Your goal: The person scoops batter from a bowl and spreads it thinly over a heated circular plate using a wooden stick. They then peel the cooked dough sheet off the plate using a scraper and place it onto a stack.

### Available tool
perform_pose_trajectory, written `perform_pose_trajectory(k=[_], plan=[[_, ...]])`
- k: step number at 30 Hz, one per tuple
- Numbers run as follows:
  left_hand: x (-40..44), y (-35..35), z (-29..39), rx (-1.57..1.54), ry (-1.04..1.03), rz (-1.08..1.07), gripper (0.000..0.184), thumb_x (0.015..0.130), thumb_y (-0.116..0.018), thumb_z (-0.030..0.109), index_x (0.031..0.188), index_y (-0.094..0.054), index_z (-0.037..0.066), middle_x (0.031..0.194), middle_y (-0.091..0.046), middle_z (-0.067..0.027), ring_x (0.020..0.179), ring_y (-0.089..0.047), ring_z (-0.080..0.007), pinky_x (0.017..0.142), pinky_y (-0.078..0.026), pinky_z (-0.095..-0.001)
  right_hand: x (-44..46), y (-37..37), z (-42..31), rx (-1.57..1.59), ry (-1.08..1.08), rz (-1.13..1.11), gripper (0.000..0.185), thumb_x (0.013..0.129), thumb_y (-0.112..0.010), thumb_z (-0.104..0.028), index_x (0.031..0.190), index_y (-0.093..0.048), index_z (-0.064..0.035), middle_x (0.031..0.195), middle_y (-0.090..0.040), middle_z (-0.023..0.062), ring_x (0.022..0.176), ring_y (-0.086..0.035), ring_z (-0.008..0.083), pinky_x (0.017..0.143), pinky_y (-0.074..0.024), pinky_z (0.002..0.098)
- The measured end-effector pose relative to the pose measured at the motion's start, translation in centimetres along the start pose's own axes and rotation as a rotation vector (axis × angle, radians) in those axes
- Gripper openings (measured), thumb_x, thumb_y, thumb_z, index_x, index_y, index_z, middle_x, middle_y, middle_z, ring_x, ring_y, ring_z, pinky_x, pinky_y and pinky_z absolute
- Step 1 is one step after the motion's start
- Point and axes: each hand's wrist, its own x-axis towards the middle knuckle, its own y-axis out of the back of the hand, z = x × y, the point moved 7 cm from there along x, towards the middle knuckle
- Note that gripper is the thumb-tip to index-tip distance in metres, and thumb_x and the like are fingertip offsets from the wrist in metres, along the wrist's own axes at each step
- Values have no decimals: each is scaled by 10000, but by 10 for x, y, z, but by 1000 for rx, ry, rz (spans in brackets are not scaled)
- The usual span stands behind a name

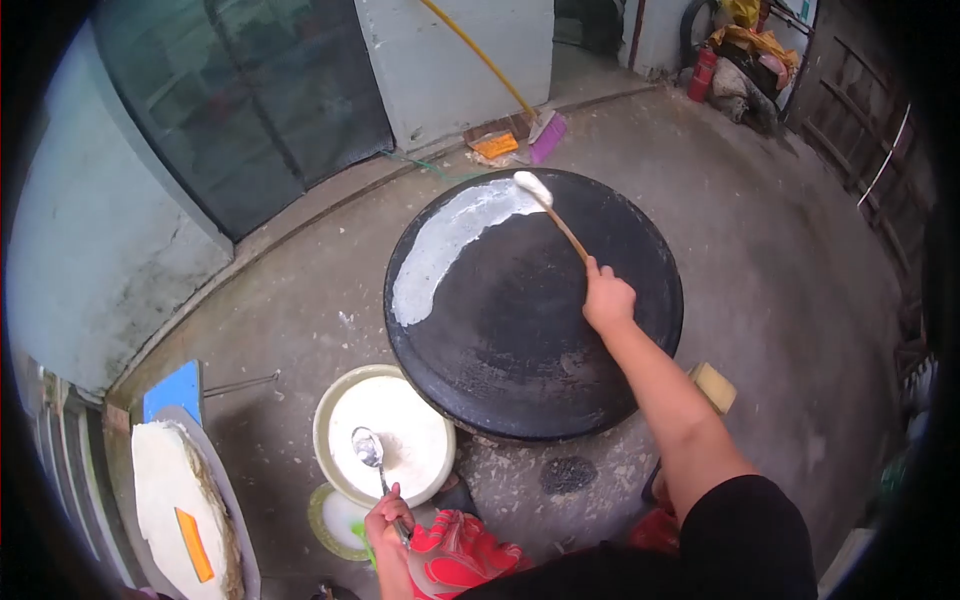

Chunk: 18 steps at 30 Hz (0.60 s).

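1. Here's the right hand, centre-right of the frame, fingers wrapped tight around a wooden stick.
2. Lower centre, the left hand has its fingers closed on the handle of a metal spoon, its bowl over the white batter.
3. Up the stick we go: its white-coated head meets the end of a white strip, upper centre.
4. And that strip curves along the upper-left part of the big black griddle, mid-frame.
5. The batter fills a pale basin, lower centre-left, tucked against the griddle's edge, a small green bowl just below.
6. Lower left, an orange strip lies on a pale stack; top centre, there's a purple broom head!
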Motion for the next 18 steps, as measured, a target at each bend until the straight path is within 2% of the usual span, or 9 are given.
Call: perform_pose_trajectory(k=[4,6,8,9,12,13,14,16,18], plan=[[7,1,7,57,-53,14,201,809,-372,0,965,-449,-102,539,-389,-8,423,-371,-85,360,-352,-191,-28,6,-27,235,-120,-65,570,707,-517,-127,1239,-347,-12,958,-514,166,808,-591,307,642,-495,346],[4,-3,1,67,-81,42,202,806,-375,-5,968,-447,-104,540,-389,-6,412,-369,-85,355,-358,-191,-20,2,-68,169,178,22,510,732,-508,-123,1208,-371,-1,930,-529,144,765,-605,276,613,-501,342],[-1,-5,-6,32,-43,53,203,801,-376,-9,968,-451,-97,537,-389,-7,391,-352,-86,346,-347,-191,12,-6,-55,-98,119,84,433,762,-490,-117,1168,-396,0,889,-545,111,713,-616,234,577,-504,334],[-2,-1,-2,37,-48,61,203,801,-376,-9,968,-451,-97,537,-389,-7,391,-352,-86,346,-347,-191,25,-5,-27,-108,-14,126,369,788,-468,-115,1136,-411,-5,849,-554,81,673,-616,205,542,-504,322],[4,0,2,-3,2,30,199,803,-378,-7,967,-456,-89,534,-390,-11,390,-349,-87,340,-338,-194,0,0,6,9,-47,27,542,735,-536,-133,1227,-345,-10,916,-524,129,737,-606,264,606,-498,343],[3,-1,4,16,-37,40,196,807,-378,-6,966,-458,-87,531,-386,-12,397,-354,-88,341,-335,-194,-18,0,1,67,-111,-34,638,700,-555,-124,1270,-293,-11,950,-502,156,761,-598,283,636,-493,351],[3,-1,6,33,-80,52,192,810,-378,-6,964,-460,-85,529,-383,-12,404,-359,-89,342,-332,-195,-36,-3,-10,93,-120,-62,645,695,-543,-117,1274,-278,-9,952,-498,164,752,-597,290,623,-493,356],[4,-4,4,35,-70,52,189,813,-376,-5,960,-462,-87,531,-381,-9,410,-362,-88,343,-329,-193,-59,-4,-49,114,141,-115,613,710,-530,-115,1263,-287,-6,948,-500,155,747,-599,283,606,-495,356],[1,-6,0,24,-45,28,198,806,-374,-4,963,-462,-88,535,-383,-8,402,-357,-88,343,-331,-193,-40,-8,-42,-77,156,-58,570,735,-508,-104,1254,-294,-6,940,-505,146,742,-603,267,590,-499,354]])
